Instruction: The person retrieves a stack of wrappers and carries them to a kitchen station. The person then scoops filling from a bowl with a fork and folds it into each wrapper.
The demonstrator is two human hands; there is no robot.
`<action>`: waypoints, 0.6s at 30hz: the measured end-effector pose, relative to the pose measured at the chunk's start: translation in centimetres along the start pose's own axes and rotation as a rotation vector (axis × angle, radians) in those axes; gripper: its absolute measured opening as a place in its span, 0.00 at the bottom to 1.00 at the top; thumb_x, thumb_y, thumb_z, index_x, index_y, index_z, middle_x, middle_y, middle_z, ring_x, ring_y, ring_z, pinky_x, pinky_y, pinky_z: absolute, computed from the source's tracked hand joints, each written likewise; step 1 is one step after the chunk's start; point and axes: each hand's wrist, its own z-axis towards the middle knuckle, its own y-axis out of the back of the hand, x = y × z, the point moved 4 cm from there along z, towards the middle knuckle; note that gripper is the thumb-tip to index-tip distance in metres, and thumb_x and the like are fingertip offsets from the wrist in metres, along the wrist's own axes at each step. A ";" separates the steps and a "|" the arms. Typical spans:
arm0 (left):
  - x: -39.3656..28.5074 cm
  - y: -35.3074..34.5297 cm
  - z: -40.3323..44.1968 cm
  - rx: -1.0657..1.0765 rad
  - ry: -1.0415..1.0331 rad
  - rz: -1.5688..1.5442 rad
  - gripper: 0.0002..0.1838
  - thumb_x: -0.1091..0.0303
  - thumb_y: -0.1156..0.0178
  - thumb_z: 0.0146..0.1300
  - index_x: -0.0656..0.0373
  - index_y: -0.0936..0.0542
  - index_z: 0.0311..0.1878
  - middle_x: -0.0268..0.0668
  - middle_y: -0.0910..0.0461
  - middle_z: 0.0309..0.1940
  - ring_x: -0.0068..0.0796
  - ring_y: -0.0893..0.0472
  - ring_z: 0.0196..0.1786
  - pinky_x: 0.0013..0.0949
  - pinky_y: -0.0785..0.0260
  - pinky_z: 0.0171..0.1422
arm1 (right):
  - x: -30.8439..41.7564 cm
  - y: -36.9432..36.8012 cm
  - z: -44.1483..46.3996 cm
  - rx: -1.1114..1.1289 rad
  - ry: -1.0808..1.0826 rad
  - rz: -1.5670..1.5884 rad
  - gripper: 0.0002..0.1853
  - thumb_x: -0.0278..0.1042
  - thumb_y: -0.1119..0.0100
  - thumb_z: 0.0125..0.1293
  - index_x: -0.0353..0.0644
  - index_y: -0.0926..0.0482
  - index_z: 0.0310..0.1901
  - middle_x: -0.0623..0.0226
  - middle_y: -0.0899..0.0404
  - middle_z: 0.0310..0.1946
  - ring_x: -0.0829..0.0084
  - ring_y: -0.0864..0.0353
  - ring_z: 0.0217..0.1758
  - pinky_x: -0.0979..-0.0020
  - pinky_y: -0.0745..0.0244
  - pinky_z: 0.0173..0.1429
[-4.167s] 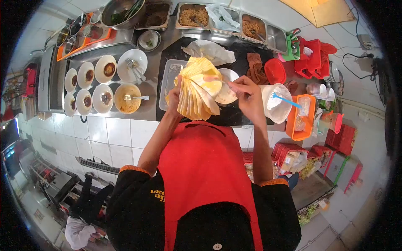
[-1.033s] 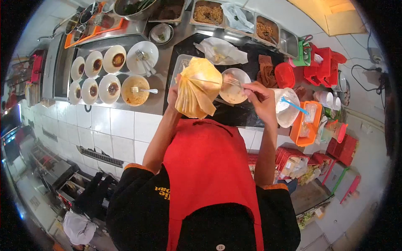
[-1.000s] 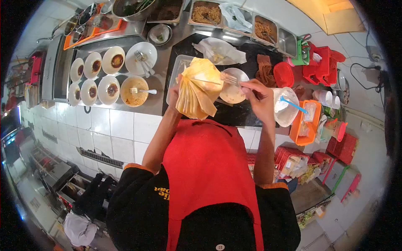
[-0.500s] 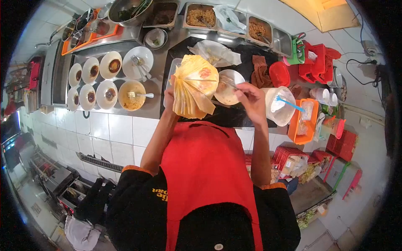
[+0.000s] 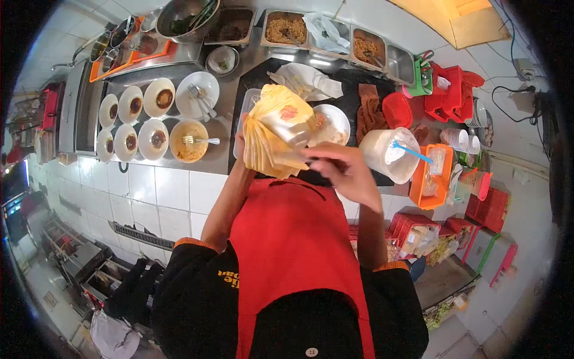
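My left hand (image 5: pixel 240 140) is closed around a fanned stack of yellow wonton wrappers (image 5: pixel 272 122), held above the counter. A small pinkish smear of filling (image 5: pixel 289 112) lies on the pale top wrapper. My right hand (image 5: pixel 350 173) is closed on a thin metal utensil (image 5: pixel 292 159), which is blurred and meets the lower right edge of the stack; its exact kind cannot be made out. Just behind the stack sits a white bowl (image 5: pixel 339 122) with some pinkish filling in it, partly hidden by the wrappers.
Right of the bowl stands a white tub (image 5: pixel 376 154) with a blue-handled tool, beside an orange basket (image 5: pixel 426 190). Several bowls with dark sauce (image 5: pixel 160 99) line the left counter. Steel food pans (image 5: pixel 286 29) run along the back. A brown cloth (image 5: pixel 368 110) lies near a red container (image 5: pixel 396 107).
My right hand has moved left and down from the bowl, bringing the utensil to the wrapper stack. The stack has tilted, and its fanned edges have shifted.
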 end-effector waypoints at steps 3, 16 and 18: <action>-0.7 1.9 -0.3 0.025 0.001 0.020 0.35 0.45 0.59 0.75 0.65 0.42 0.73 0.52 0.35 0.69 0.52 0.30 0.69 0.52 0.37 0.73 | -1.1 3.1 -0.3 -0.034 -0.135 0.038 0.18 0.18 0.47 0.69 0.44 0.19 0.57 0.67 0.16 0.38 0.83 0.27 0.28 0.80 0.33 0.31; 0.4 -2.4 -0.6 0.206 0.022 -0.153 0.34 0.46 0.56 0.74 0.64 0.39 0.71 0.51 0.29 0.64 0.49 0.26 0.64 0.50 0.35 0.72 | -0.3 3.1 2.0 -0.181 0.110 -0.232 0.21 0.10 0.49 0.62 0.43 0.14 0.48 0.64 0.18 0.35 0.80 0.26 0.29 0.79 0.31 0.36; 0.2 -2.0 -0.5 0.123 -0.005 -0.097 0.35 0.43 0.56 0.73 0.63 0.38 0.70 0.51 0.28 0.63 0.48 0.25 0.63 0.50 0.34 0.71 | -2.2 2.7 1.5 -0.263 0.028 -0.184 0.26 0.06 0.50 0.54 0.43 0.13 0.47 0.62 0.16 0.41 0.74 0.17 0.39 0.76 0.25 0.42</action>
